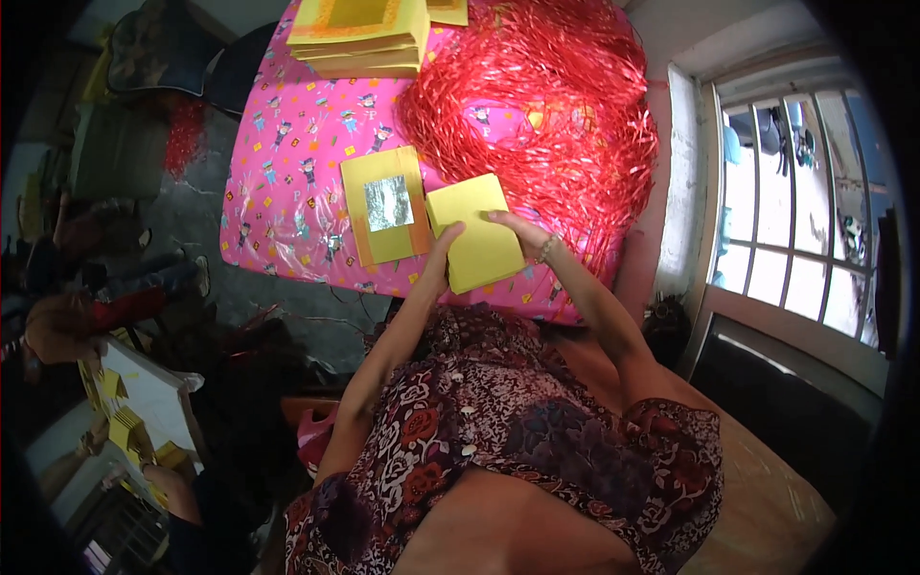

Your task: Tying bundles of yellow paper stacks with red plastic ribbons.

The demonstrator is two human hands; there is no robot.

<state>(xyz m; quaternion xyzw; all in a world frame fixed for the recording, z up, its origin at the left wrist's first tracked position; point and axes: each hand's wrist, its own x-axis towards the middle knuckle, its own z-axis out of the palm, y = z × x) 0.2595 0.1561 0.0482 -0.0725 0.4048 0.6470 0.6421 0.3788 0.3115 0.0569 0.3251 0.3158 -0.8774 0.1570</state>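
Note:
Between my two hands is a stack of yellow paper sheets (479,240), tilted a little over the near edge of the table. My left hand (445,251) grips its left side, thumb on top. On the right side my right hand (522,233) closes round the edge, its thumb lying on the top sheet; a bracelet circles that wrist. My fingers under the stack are hidden. Just left of it lies a yellow sheet (385,247) with an orange border and a silver foil square (389,203) in its middle.
A pink patterned cover (287,206) lies over the table. At the back left stands a thick pile of yellow paper (359,57); a big heap of shiny red strips (575,105) fills the right. A barred window (795,211) is beyond. At lower left, another person's hands handle yellow paper (129,431).

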